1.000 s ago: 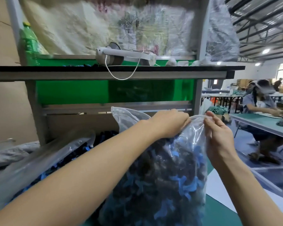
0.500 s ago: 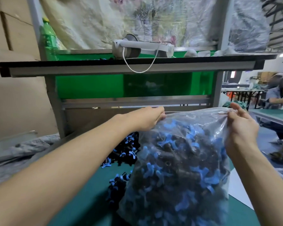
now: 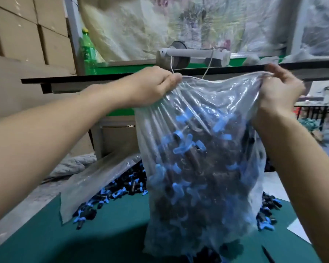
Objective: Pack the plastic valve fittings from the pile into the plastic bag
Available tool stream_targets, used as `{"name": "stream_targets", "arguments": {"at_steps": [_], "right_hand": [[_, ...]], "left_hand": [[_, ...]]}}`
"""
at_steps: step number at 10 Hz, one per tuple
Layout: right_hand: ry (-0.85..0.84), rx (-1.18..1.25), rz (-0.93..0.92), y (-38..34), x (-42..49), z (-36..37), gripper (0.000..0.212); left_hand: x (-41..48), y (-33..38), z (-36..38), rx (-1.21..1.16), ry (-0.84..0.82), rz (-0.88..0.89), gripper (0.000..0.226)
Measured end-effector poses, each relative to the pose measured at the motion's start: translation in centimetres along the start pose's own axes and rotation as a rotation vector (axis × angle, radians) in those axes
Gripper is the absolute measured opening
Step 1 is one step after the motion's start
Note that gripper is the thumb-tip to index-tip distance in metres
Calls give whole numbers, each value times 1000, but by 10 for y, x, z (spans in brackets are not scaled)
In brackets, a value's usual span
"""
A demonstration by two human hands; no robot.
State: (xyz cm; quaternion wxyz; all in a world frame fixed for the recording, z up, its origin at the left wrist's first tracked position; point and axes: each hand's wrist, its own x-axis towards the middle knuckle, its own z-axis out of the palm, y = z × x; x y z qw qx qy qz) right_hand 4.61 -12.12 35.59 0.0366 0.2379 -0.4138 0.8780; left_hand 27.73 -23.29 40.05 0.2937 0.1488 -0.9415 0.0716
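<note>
A clear plastic bag (image 3: 201, 103) full of black valve fittings with blue handles (image 3: 196, 175) hangs upright over the green table mat (image 3: 84, 240). My left hand (image 3: 150, 86) grips the bag's top left corner. My right hand (image 3: 279, 90) pinches its top right corner, and the mouth is stretched between them. A pile of loose fittings (image 3: 112, 192) lies on the mat behind and to the left of the bag, with a few more fittings at the right (image 3: 266, 215).
A flat empty plastic bag (image 3: 91, 183) lies over the left part of the pile. A black shelf edge (image 3: 84, 80) runs across just behind my hands, bearing a green bottle (image 3: 87, 50) and a white device (image 3: 192, 54). Cardboard boxes (image 3: 27, 31) stand at the left.
Both hands have raised the bag and pulled its mouth wider. The view has tilted down, so the mat and loose pile show more.
</note>
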Motion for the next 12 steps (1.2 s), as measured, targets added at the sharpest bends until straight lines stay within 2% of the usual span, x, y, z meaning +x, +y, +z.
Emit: {"name": "stream_targets", "arguments": {"at_steps": [2,3,5,6,7,8,9,10,11,12], "right_hand": [[-119,-55,114,40,-28,89,40],[-181,-116,197,101,-46,118,41],[-408,-264,237,218,-64,176,33],[-431,-312,387,268,-56,198,24],[-577,-513,513,327,-42,202,30],[-621,-549,626,386,-36,192,33],[-673,-439,707,415,-36,174,36],[-710,-441,669,390,-43,155,39],[-581,-377,393,318,-45,116,32],[-582,-33,110,212,-47,45,20]], "left_hand": [[-31,-86,-16,114,-98,-235,64],[-46,-141,15,166,-161,-330,78],[-71,-253,102,133,-144,-609,52],[-70,-291,147,187,-160,-697,43],[-58,-321,202,302,-306,-806,38],[-51,-336,244,312,-498,-857,42],[-49,-343,265,356,-579,-899,39],[-51,-332,260,322,-436,-908,33],[-61,-302,233,39,217,-747,34],[-88,-266,157,-398,634,-417,40]]}}
